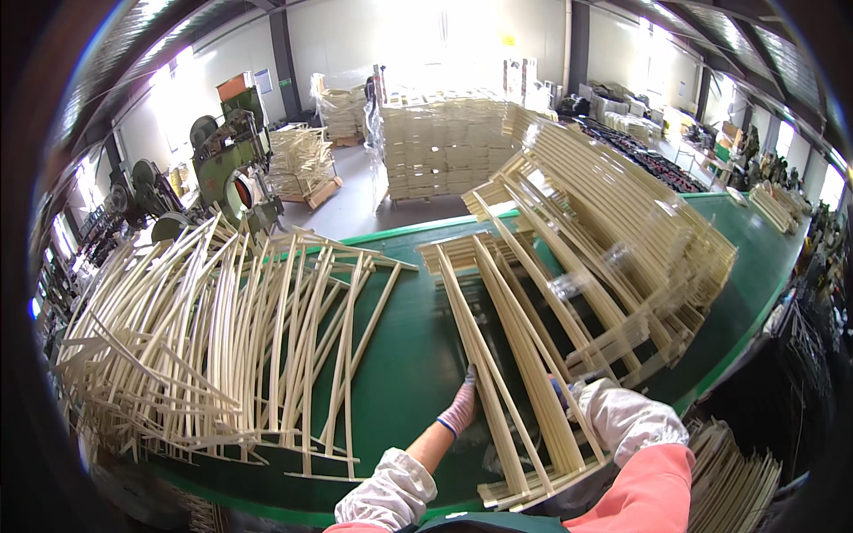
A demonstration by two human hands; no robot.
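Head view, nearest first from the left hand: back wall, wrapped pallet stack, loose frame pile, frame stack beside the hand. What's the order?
From the left hand:
1. Frame stack: just right, at the hand.
2. Loose frame pile: left, on the green table.
3. Wrapped pallet stack: ahead, beyond the table.
4. Back wall: ahead, behind the pallet stack.

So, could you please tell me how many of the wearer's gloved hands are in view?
2: the left hand at the left side of the pale slatted frames, and the right hand at their right, mostly hidden.
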